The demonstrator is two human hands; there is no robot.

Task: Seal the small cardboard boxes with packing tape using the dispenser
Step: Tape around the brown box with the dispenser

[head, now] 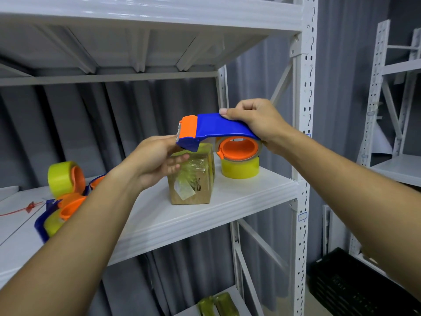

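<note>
Two hands are at work over one small cardboard box (191, 179), which stands on the white shelf (239, 197) just below and between them. The box carries a printed label and wrinkled clear tape on its near face, with tape also across the top; whether the seal is complete cannot be told.

Right hand (257, 124): fingers and thumb wrapped round the rear of the blue tape dispenser (216, 131), thumb lying along the top of the housing. It holds the dispenser roughly level, orange cutter end pointing toward the left hand, just above the box top. The dispenser's roll, with its orange core, hangs directly under this hand. Judgement: the tool is held low and flat so the cutter can meet the box top and the tape be laid or torn.

Left hand (159, 160): placed at the box's upper near corner, directly under the cutter end, fingers loosely bent against the taped face. Whether it is pinching a tape end or only steadying the box cannot be told. Judgement: it braces the box against the pull of the dispenser.

Both forearms reach forward and upward, wrists fairly straight.

Beyond the right hand, a spare yellow tape roll (240, 169) lies flat on the shelf. Further dispensers (66, 201) lie well to the outer side of the left forearm.
</note>
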